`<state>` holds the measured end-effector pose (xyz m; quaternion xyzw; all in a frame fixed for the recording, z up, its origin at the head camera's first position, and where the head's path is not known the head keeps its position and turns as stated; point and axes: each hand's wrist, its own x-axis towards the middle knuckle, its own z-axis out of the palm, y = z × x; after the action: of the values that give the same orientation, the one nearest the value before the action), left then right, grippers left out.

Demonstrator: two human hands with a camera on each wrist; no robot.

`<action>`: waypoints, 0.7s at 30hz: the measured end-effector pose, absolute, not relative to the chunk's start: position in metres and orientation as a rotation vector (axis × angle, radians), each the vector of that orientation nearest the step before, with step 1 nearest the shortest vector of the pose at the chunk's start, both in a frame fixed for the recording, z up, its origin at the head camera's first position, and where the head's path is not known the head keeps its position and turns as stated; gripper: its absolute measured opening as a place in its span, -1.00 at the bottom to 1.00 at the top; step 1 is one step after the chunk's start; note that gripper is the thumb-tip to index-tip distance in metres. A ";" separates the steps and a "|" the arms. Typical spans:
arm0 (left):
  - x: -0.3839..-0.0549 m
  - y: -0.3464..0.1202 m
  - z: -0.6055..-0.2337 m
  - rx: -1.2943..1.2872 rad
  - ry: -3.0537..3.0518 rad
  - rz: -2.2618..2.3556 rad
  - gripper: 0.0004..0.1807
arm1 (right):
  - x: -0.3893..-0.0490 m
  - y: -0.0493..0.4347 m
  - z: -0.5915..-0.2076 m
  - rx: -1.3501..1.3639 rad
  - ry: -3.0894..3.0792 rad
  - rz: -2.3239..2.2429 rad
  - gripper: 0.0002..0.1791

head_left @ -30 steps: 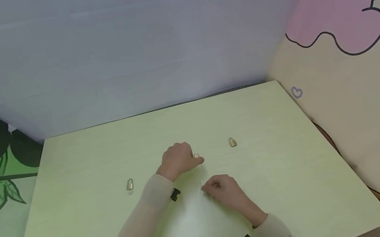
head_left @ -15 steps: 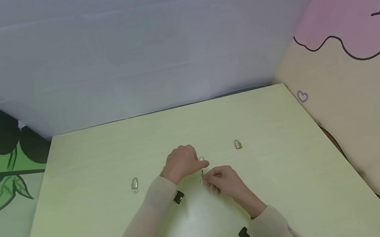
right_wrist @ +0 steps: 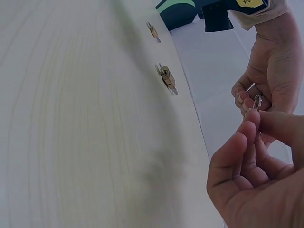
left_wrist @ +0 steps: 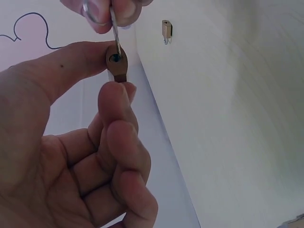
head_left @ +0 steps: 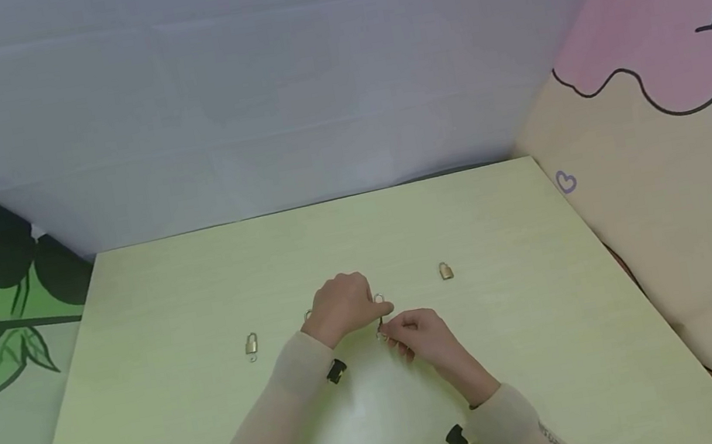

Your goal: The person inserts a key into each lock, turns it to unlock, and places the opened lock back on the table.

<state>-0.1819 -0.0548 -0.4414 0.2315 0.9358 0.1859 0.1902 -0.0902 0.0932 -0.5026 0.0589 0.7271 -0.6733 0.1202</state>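
Observation:
Between thumb and forefinger, my left hand (head_left: 345, 304) pinches a small brass padlock (left_wrist: 118, 66), its keyhole side turned towards the other hand. My right hand (head_left: 428, 336) pinches a small metal key (left_wrist: 115, 31) that carries a ring (right_wrist: 258, 101). At the padlock's keyhole the key's tip touches; how deep it sits I cannot tell. Both hands are close together above the middle of the table. In the head view the padlock's body is mostly hidden by the left thumb, and only its shackle (head_left: 379, 297) shows.
On the pale table (head_left: 223, 441) lie more brass padlocks: one at left (head_left: 252, 345), one at back right (head_left: 445, 271), and one partly hidden behind the left wrist (head_left: 308, 314). A grey wall sheet (head_left: 280, 109) rises behind the table.
My right hand has moved away from me towards the left hand, bringing the key from apart to touching the padlock. The left hand keeps its grip. The head view has shifted slightly.

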 end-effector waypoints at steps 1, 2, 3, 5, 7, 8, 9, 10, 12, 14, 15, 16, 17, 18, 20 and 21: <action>-0.182 -0.055 -0.442 0.649 2.628 0.520 -0.36 | -0.090 0.093 -0.505 0.177 2.118 -1.974 -0.76; -0.182 -0.055 -0.443 0.646 2.628 0.521 -0.36 | -0.091 0.094 -0.506 0.181 2.113 -1.981 -0.75; -0.182 -0.055 -0.443 0.646 2.625 0.519 -0.36 | -0.091 0.094 -0.507 0.188 2.108 -1.985 -0.73; -0.181 -0.055 -0.445 0.644 2.618 0.520 -0.37 | -0.091 0.094 -0.508 0.200 2.096 -1.995 -0.70; -0.181 -0.055 -0.446 0.641 2.615 0.520 -0.37 | -0.091 0.094 -0.508 0.201 2.090 -2.005 -0.68; -0.181 -0.055 -0.446 0.638 2.616 0.519 -0.38 | -0.091 0.094 -0.508 0.204 2.088 -2.009 -0.67; -0.182 -0.054 -0.447 0.637 2.613 0.517 -0.39 | -0.092 0.094 -0.508 0.206 2.090 -2.009 -0.66; -0.182 -0.054 -0.447 0.633 2.615 0.518 -0.40 | -0.092 0.094 -0.508 0.213 2.088 -2.012 -0.66; -0.182 -0.054 -0.447 0.626 2.617 0.523 -0.41 | -0.093 0.093 -0.508 0.221 2.089 -2.015 -0.65; -0.182 -0.054 -0.447 0.626 2.616 0.528 -0.42 | -0.094 0.093 -0.508 0.242 2.084 -2.023 -0.65; -0.182 -0.054 -0.447 0.627 2.613 0.537 -0.43 | -0.094 0.093 -0.507 0.251 2.081 -2.029 -0.66; -0.182 -0.054 -0.447 0.626 2.609 0.542 -0.43 | -0.094 0.092 -0.507 0.261 2.070 -2.042 -0.67; -0.182 -0.054 -0.447 0.626 2.603 0.546 -0.44 | -0.095 0.092 -0.507 0.267 2.061 -2.057 -0.68; -0.182 -0.054 -0.448 0.625 2.597 0.549 -0.44 | -0.095 0.092 -0.507 0.277 2.051 -2.071 -0.68; -0.182 -0.054 -0.448 0.620 2.589 0.556 -0.44 | -0.094 0.090 -0.502 0.297 2.046 -2.082 -0.71; -0.181 -0.054 -0.448 0.617 2.588 0.562 -0.44 | -0.093 0.089 -0.498 0.304 2.045 -2.093 -0.71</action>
<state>-0.1814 -0.0539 -0.4477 0.2218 0.9306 0.2019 0.2096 -0.0930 0.0893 -0.4984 0.1029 0.6918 -0.7078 0.0997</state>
